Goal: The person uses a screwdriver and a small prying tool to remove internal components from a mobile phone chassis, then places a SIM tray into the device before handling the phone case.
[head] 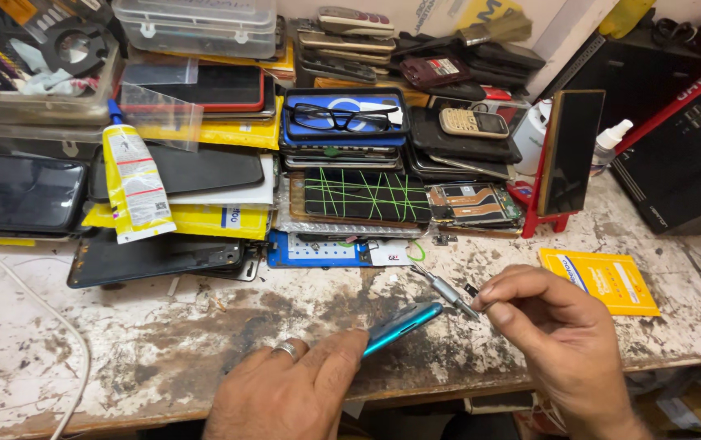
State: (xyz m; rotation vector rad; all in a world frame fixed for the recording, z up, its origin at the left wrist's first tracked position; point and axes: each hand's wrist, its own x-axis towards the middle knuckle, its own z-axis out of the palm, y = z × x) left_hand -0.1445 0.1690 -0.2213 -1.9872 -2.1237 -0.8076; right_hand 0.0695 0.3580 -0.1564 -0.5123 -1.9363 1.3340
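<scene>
My left hand (289, 391), a ring on one finger, holds a teal phone (403, 323) edge-up over the worn workbench (163, 342). Just to its right, my right hand (558, 334) pinches a small silver screwdriver (447, 291) between thumb and fingers, its tip pointing up-left, close to the phone's upper end. A tiny dark part (470, 288) lies on the bench beside the tool.
Stacks of phones and screens (350, 155) crowd the back of the bench, with black glasses (342, 116), a glue tube (134, 183), a phone on a red stand (566, 155), a yellow packet (603, 279) and a white cable (49, 326).
</scene>
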